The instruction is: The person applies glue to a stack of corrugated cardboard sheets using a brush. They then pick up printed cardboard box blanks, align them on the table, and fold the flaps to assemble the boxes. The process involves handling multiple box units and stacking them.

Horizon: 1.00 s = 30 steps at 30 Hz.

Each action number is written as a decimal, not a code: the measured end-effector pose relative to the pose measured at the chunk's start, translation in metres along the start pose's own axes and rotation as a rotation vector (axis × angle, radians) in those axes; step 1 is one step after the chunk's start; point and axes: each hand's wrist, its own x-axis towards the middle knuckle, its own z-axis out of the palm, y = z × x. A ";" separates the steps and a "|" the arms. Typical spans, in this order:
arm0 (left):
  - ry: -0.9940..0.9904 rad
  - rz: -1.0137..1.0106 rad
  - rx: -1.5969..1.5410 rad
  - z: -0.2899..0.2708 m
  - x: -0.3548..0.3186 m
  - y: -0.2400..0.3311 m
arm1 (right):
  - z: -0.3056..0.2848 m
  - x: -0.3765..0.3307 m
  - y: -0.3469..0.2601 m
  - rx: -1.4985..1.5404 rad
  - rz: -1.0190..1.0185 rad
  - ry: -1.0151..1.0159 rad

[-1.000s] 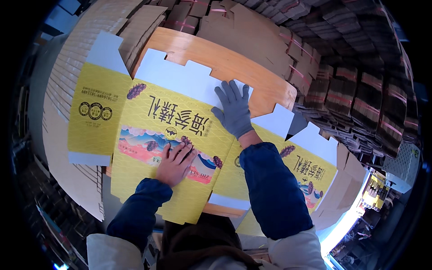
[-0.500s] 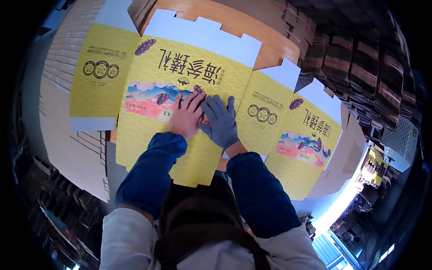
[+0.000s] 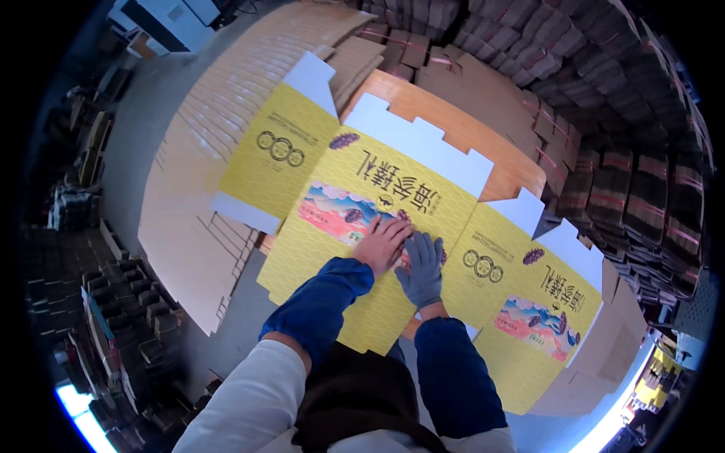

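Both hands, left hand (image 3: 384,243) and right hand (image 3: 423,266), lie flat on the yellow carton sheet (image 3: 332,226).

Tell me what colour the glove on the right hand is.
Grey, on the right hand pressing the yellow flattened carton; the left hand is bare. Head view.

Flattened yellow carton blank (image 3: 355,226), printed, lying unfolded across a wooden table (image 3: 483,143).
Yellow panels with white flaps and a pink-and-blue landscape picture; both hands press flat at its centre. Plain brown cardboard sheets (image 3: 204,189) stacked at 9 o'clock; strapped bundles of brown flat cartons (image 3: 642,189) at 2 o'clock.
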 end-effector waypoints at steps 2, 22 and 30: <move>0.026 0.028 -0.092 0.001 -0.001 -0.010 | 0.007 -0.007 -0.002 -0.010 -0.009 0.061; -0.161 -0.073 0.773 -0.223 -0.188 -0.212 | -0.103 -0.353 -0.072 -0.836 0.552 -0.062; -0.007 0.052 0.725 -0.229 -0.184 -0.235 | -0.178 -0.308 -0.130 -0.859 0.447 0.101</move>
